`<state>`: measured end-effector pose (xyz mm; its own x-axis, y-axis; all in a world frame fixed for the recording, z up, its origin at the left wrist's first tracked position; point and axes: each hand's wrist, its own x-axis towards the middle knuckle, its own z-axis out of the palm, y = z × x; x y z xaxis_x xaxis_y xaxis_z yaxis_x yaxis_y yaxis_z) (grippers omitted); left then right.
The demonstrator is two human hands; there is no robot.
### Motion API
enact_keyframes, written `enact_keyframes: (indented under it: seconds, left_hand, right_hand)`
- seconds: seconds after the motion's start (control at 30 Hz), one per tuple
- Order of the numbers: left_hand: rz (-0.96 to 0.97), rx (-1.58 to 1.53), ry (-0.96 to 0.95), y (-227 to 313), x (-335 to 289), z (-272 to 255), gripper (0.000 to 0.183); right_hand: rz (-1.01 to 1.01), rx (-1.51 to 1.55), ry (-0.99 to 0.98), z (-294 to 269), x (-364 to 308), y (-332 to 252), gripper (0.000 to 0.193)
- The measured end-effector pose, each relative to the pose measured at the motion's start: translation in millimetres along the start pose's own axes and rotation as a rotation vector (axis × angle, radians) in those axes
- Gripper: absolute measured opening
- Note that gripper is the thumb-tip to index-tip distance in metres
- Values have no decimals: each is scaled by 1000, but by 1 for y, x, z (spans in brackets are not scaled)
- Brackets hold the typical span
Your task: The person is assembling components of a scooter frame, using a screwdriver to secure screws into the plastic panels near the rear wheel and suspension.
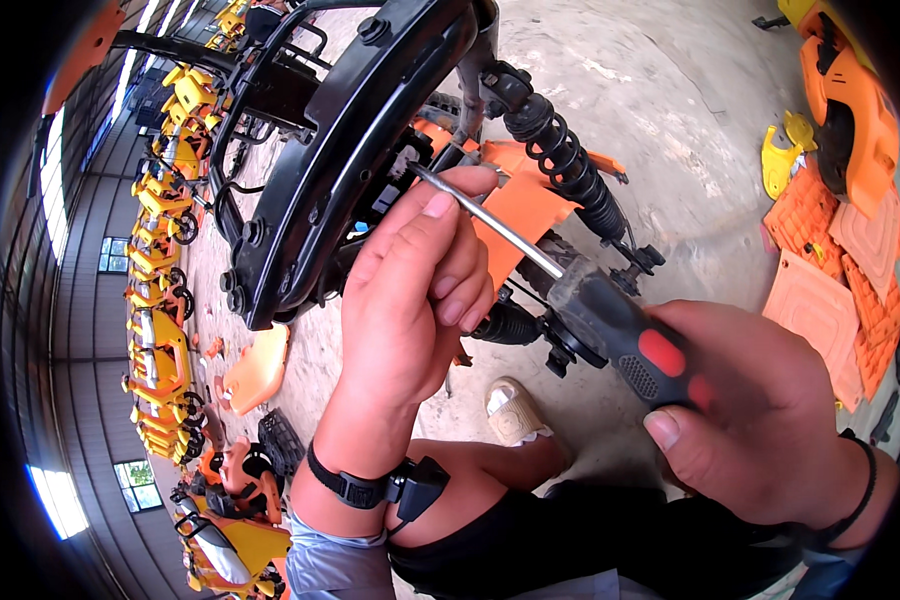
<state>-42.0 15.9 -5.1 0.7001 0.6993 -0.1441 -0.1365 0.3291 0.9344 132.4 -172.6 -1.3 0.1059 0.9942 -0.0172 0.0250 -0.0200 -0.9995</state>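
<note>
A screwdriver (515,238) with a long metal shaft and a thick black handle with red patches crosses the middle of the view. My right hand (760,410) is wrapped round its handle. My left hand (415,260) is closed, thumb and forefinger at the shaft near its tip. That tip points up and left, into the gap beside a black metal vehicle frame (355,130). Whether it sits on a screw is hidden. Just behind the shaft are an orange panel (520,212) and a black coil-spring shock absorber (560,150).
A second shock absorber (507,322) stands below my left hand. Orange panels and mats (815,310) lie on the concrete floor at right. A row of yellow vehicles (160,350) runs along the left wall. My foot in a beige slipper (515,408) is below.
</note>
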Motion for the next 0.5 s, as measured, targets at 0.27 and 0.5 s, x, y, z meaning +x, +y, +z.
enact_keyframes:
  seconds: [0.27,0.5]
  left_hand:
    - [7,46,76,2,0,5,34]
    - [-15,66,130,4,-1,13,35]
  right_hand:
    - [194,96,-41,3,0,-12,47]
    - [101,22,36,14,-3,-3,45]
